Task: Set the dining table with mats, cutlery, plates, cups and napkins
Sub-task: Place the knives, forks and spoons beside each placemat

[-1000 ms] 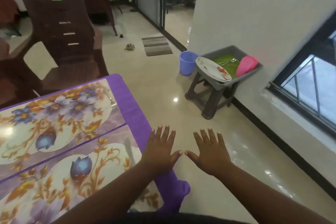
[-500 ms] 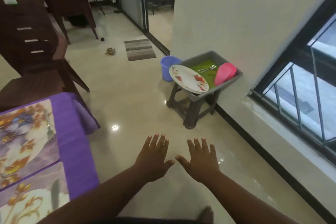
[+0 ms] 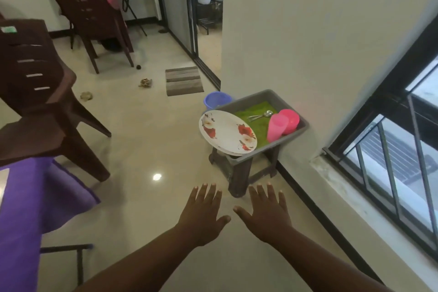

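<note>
- We hold both hands out, palms down, fingers spread, grasping nothing: left hand point(image 3: 203, 214), right hand point(image 3: 266, 213), over bare floor.
- Task items sit ahead in the grey plastic tub point(image 3: 301, 129) on a dark stool by the wall: a stack of white floral plates point(image 3: 227, 131), two pink plastic cups point(image 3: 282, 124), metal spoons point(image 3: 260, 115) on a green cloth.
- The plates lean on the tub's near rim, faces tilted up towards us.
- The cups lie tipped on their sides.
- The spoons' long axis runs left to right, bowls rightward.
- Our judgement: take the plates first, one hand under each side, as they overhang the rim.
- The purple-clothed table point(image 3: 21, 208) is at our left.
</note>
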